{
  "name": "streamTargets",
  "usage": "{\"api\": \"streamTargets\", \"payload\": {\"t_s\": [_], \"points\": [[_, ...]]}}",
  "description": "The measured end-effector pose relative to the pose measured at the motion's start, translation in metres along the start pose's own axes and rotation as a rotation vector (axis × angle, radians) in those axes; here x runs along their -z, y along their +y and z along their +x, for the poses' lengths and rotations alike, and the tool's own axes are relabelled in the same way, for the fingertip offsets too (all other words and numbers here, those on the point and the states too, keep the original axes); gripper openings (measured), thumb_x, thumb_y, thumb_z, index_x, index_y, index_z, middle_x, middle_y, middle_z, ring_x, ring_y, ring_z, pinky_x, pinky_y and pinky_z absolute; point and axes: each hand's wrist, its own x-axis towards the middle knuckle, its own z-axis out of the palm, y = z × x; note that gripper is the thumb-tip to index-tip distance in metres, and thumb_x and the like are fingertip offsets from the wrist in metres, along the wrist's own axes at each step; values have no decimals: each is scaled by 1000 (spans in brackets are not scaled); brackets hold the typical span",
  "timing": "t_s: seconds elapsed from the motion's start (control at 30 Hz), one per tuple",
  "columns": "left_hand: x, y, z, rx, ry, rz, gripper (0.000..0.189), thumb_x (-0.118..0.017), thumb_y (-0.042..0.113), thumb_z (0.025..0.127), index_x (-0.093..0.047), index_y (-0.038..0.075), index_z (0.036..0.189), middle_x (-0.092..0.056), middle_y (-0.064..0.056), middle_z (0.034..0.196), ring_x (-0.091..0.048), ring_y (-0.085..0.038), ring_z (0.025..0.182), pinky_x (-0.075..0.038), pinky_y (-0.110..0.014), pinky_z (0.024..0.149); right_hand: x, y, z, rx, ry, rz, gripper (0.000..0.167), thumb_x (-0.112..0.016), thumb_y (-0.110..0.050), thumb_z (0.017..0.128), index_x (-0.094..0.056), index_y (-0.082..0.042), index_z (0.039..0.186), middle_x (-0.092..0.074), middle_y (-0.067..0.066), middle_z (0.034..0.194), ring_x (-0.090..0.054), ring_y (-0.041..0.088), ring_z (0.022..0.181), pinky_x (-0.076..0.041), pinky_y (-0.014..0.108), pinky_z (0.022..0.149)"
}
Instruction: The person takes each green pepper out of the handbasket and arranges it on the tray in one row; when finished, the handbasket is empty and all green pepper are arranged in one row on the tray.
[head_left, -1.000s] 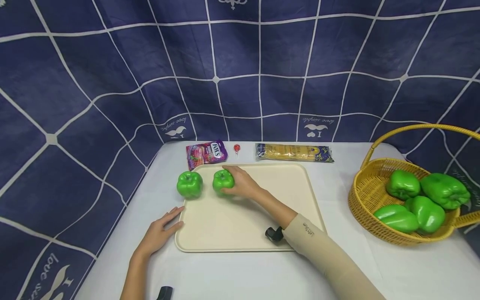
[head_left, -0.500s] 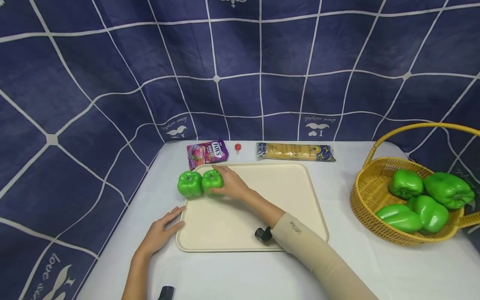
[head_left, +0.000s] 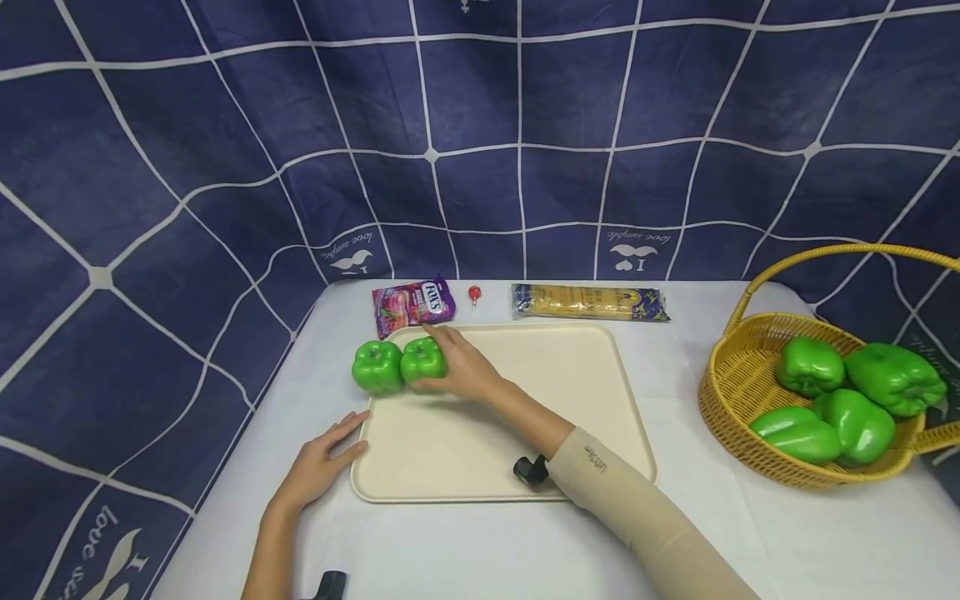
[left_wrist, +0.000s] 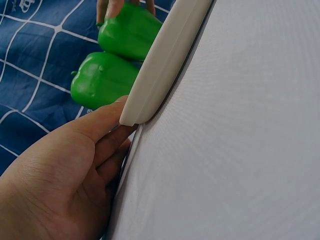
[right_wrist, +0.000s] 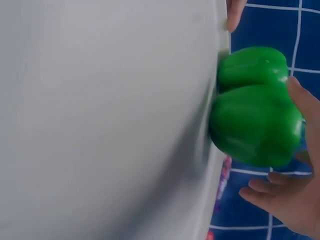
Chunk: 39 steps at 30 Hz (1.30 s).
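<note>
Two green bell peppers sit side by side at the far left corner of the cream tray [head_left: 495, 450]. The left pepper [head_left: 377, 367] overlaps the tray's rim; the other pepper [head_left: 422, 360] stands just inside it. Around the inner pepper's right side is my right hand [head_left: 467, 367], thumb in front and fingers behind. In the right wrist view its lower fingers [right_wrist: 260, 195] are spread, with a gap to that pepper. My left hand [head_left: 318, 467] lies beside the tray's left edge, fingers extended, fingertips right at the rim [left_wrist: 132, 112].
A yellow wicker basket [head_left: 731, 429] with several green peppers stands at the right. Behind the tray lie a purple candy bag [head_left: 412, 306], a red lollipop [head_left: 474, 293] and a pack of pasta [head_left: 588, 302]. Blue checked cloth [head_left: 562, 192] hangs behind the white table.
My right hand has moved left with the inner pepper until it sits against the left one; its fingers have since spread a little. My left hand has stayed in place.
</note>
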Motion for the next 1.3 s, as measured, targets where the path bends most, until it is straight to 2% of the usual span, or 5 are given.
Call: {"api": "streamTargets", "payload": {"t_s": [0.23, 0.57, 0.8, 1.0, 1.3], "points": [[-2, 0, 2, -5, 1, 0, 53, -61, 43, 87, -51, 20, 134, -37, -17, 142, -26, -40, 132, -20, -60, 105, 45, 9, -35, 23, 2, -23, 101, -71, -59, 70, -18, -21, 148, -26, 16, 147, -30, 29, 133, -35, 48, 102], [-3, 2, 2, 19, -3, -2, 54, -61, 44, 87, -50, 21, 134, -36, -16, 143, -26, -41, 133, -20, -60, 105, 147, 58, -118, 6, 187, -120, 82, -69, -50, 77, -34, -12, 141, -36, 13, 142, -29, 32, 132, -26, 53, 106], [6, -3, -5, 56, -4, 24, 57, -59, 47, 87, -48, 22, 136, -34, -16, 144, -24, -41, 133, -19, -62, 104, 203, 109, -178, -151, 437, -268, 71, -76, -27, 77, -41, -2, 134, -39, 24, 135, -34, 43, 123, -28, 59, 101], [7, -4, -5, 31, -10, 10, 55, -59, 44, 88, -48, 21, 136, -33, -18, 144, -24, -43, 132, -19, -62, 104, 237, 143, -234, -353, 655, -363, 69, -75, -13, 77, -40, 1, 135, -32, 30, 134, -28, 47, 124, -24, 61, 101], [2, 0, 1, -7, -20, -9, 53, -61, 40, 88, -49, 19, 135, -34, -20, 143, -23, -45, 132, -19, -61, 104, 265, 185, -301, -687, 714, -373, 79, -65, -39, 85, -25, -5, 145, -10, 29, 144, -6, 45, 134, -7, 63, 106]]}}
